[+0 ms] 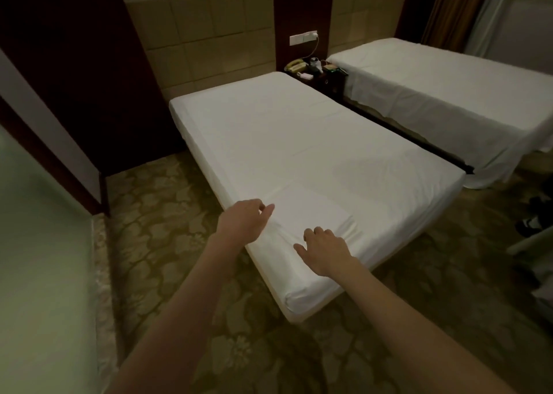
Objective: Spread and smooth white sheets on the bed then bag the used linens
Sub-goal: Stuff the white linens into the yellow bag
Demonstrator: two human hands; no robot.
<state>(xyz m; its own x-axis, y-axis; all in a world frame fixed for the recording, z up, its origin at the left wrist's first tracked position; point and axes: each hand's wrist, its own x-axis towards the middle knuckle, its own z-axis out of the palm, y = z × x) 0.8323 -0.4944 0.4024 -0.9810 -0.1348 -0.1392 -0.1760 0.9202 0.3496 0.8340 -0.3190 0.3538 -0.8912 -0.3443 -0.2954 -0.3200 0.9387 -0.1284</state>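
Observation:
The near bed (314, 142) is covered by a white sheet, mostly flat with faint creases. A folded white sheet (311, 211) lies on its near corner. My left hand (245, 220) hovers at the folded sheet's left edge with fingers loosely curled, holding nothing. My right hand (326, 250) rests on the near edge of the folded sheet with fingers bent downward onto the cloth. Both forearms reach in from the bottom of the view.
A second bed (449, 94) with a loosely draped white sheet stands at the right. Between the beds is a dark nightstand (321, 77) with a phone and small items. Patterned carpet (167, 214) lies around the beds. A dark wardrobe (74, 64) fills the left.

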